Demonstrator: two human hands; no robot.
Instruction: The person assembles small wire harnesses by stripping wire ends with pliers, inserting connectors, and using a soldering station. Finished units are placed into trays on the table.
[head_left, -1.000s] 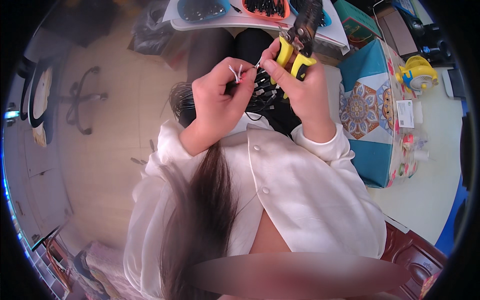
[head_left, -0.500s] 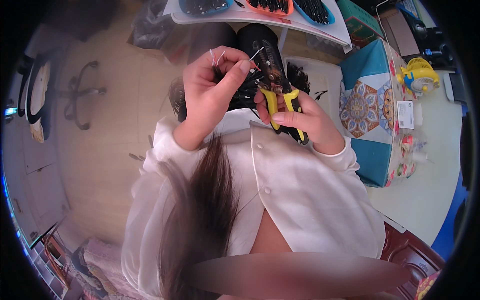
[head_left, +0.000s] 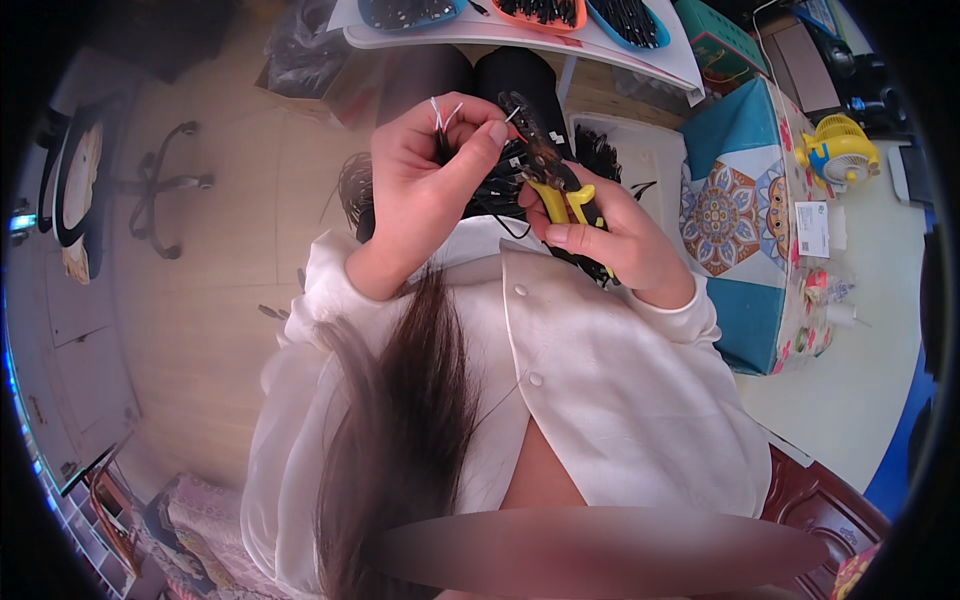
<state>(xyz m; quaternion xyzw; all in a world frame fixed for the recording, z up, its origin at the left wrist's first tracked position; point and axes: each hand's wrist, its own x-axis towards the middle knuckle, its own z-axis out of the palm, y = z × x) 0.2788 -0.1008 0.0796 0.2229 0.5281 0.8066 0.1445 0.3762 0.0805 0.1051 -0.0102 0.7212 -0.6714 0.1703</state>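
Note:
My left hand pinches a thin cable between thumb and forefinger. White wire ends stick up above its fingers. At the fingertips, one short white wire and a bit of red wire point toward the tool. My right hand is wrapped round the yellow-and-black handles of a pair of wire strippers, squeezed nearly together. Their dark jaws reach up beside the white wire, close to my left fingertips; whether they bite on it I cannot tell. A bundle of black cables lies on my lap beneath both hands.
Ahead stands a white table with a blue tray, an orange tray and another blue tray, each holding black parts. To the right are a patterned box and a yellow fan. A chair base stands left.
The strippers' handles have been squeezed together and the jaws have closed, tilting left toward the wire at my left fingertips. My left hand has barely moved.

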